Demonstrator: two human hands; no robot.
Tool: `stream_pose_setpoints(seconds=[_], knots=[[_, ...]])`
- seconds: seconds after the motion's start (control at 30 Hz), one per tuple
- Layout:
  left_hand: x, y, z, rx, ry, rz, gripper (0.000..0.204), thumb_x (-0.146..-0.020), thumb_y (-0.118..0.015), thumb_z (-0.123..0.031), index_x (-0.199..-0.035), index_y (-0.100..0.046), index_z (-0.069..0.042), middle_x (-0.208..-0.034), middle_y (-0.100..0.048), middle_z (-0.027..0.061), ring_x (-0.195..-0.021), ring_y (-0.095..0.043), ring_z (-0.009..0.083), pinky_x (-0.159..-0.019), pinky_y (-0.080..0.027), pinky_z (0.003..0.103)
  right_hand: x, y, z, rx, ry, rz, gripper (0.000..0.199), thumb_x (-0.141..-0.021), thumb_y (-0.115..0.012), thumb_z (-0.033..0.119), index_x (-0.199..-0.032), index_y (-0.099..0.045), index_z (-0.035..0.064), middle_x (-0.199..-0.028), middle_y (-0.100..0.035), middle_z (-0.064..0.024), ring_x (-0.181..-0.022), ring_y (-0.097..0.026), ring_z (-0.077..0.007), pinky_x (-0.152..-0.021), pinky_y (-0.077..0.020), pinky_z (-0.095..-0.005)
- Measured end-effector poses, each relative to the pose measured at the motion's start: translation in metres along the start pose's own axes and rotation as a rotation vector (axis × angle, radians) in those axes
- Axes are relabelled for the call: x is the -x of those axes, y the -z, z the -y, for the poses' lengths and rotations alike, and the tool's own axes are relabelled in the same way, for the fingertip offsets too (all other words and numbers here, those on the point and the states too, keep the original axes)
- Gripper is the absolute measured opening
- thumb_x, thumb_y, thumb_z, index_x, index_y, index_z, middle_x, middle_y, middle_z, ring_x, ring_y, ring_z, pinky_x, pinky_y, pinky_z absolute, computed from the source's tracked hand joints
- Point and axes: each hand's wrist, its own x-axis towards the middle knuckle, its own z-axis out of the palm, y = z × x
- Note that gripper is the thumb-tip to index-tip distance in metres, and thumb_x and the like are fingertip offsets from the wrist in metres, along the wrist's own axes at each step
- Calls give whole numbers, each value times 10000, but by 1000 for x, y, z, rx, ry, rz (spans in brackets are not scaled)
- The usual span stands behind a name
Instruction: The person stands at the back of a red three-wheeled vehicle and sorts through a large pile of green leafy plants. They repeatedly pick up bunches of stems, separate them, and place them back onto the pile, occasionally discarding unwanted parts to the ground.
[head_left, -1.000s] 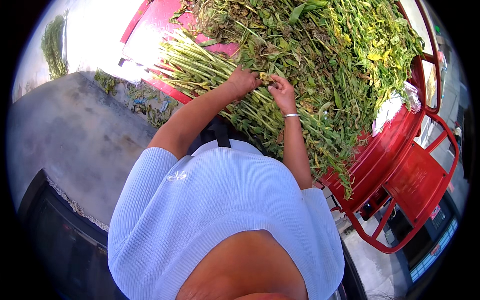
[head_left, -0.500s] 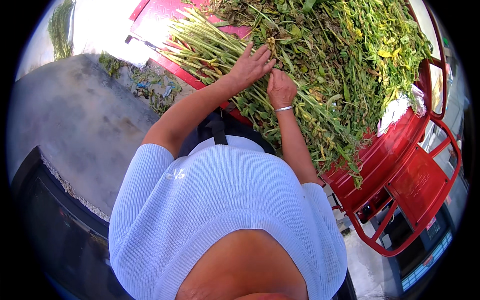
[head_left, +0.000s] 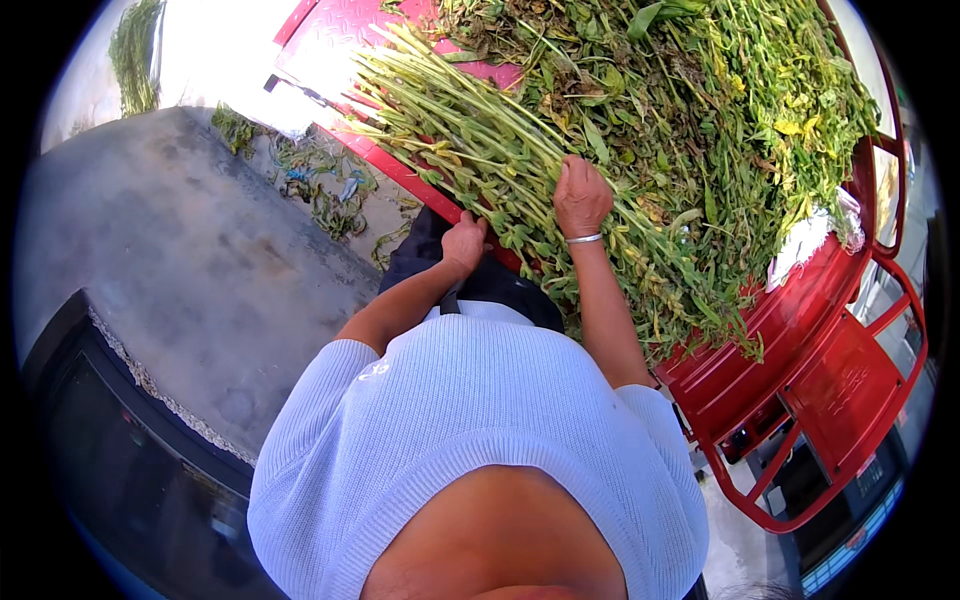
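A big heap of green plants (head_left: 640,130) lies on the flat bed of a red cart (head_left: 800,330) in front of me. The heap is made of long pale green stalks (head_left: 450,110) with lots of leaves, and some of the leaves are yellow or brown. The stalks point toward the left end of the cart, and the leafy tops spread out to the right.

My right hand (head_left: 580,195) is resting on top of the heap, palm down, with the fingers bent over the stalks. It looks like it is pressing or holding some of them, but I cannot tell how tight the hold is. There is a thin silver bangle (head_left: 583,239) on that wrist.

My left hand (head_left: 465,243) is at the near edge of the heap, close to the red rim of the cart. Its fingers are curled in and touching the leaves there. I cannot tell if it really has hold of a stalk.

I have on a white knitted top (head_left: 470,440). To my left is a grey concrete floor (head_left: 170,270), with some green scraps (head_left: 320,195) lying on it near the cart. At the right end of the cart is a red metal frame (head_left: 850,400).
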Motion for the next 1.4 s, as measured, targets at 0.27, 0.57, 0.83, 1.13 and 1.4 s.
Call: stream_pose_setpoints(seconds=[0.27, 0.57, 0.83, 1.13, 1.4], knots=[[-7, -37, 22, 617, 113, 233, 153, -772, -564, -167, -752, -623, -27, -782, -630, 159, -731, -618, 304, -670, -480, 380, 1, 7, -1, -118, -105, -11, 109, -836, -545, 123, -938, -565, 91, -777, -611, -115, -686, -585, -313, -589, -454, -402], [-30, 81, -60, 409, -423, 299, 199, -803, -523, -156, -718, -606, 3, -601, -603, 111, -570, -608, 213, -575, -478, 330, -7, 28, -4, -441, -346, -72, 82, -880, -499, 113, -941, -547, 85, -694, -573, -124, -553, -564, -277, -484, -406, -361], [-41, 139, -133, 710, -559, 396, 182, -797, -545, -174, -778, -634, -17, -684, -634, 165, -641, -637, 262, -582, -476, 345, -16, 113, 34, -476, -168, -272, 83, -852, -519, 107, -926, -536, 73, -661, -571, -117, -584, -572, -318, -492, -419, -395], [-99, 57, -71, 360, -513, 177, 204, -788, -571, -243, -809, -594, -41, -724, -620, 175, -715, -596, 379, -683, -471, 431, -9, 28, 12, -598, -346, -284, 84, -851, -525, 132, -919, -495, 94, -612, -561, -141, -550, -563, -349, -481, -413, -443], [-64, 59, -112, 524, -261, 312, 137, -814, -536, -97, -907, -619, -40, -748, -633, 139, -690, -608, 276, -632, -477, 362, 23, 50, -12, -491, -610, -364, 71, -870, -504, 97, -933, -512, 65, -650, -558, -128, -553, -561, -314, -488, -420, -375]])
